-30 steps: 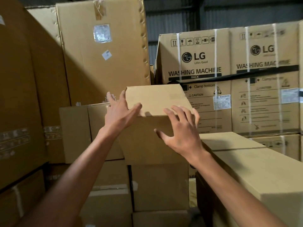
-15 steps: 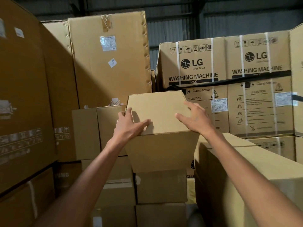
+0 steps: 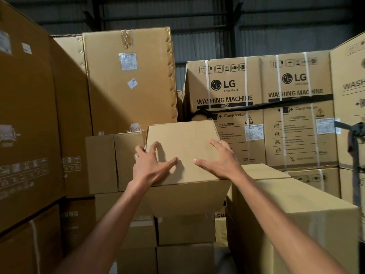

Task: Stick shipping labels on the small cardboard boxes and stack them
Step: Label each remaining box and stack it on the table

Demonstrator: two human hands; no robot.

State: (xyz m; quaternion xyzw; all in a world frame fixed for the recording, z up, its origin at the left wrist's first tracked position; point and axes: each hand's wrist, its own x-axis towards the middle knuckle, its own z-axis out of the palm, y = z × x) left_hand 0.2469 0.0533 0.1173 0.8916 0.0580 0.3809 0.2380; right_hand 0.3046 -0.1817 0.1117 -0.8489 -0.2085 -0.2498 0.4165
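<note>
In the head view, the small cardboard box [image 3: 183, 153] sits at centre frame atop a stack of boxes [image 3: 185, 230]. Our left hand [image 3: 150, 167] and right hand [image 3: 219, 161] lie spread on its top face, fingers straight, gripping nothing, probably pressing to seat it squarely. No label shows on its visible faces. Washing machine cartons [image 3: 227, 91] fill the upper right.

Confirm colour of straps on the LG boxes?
White straps, running vertically; head view shows them.
</note>
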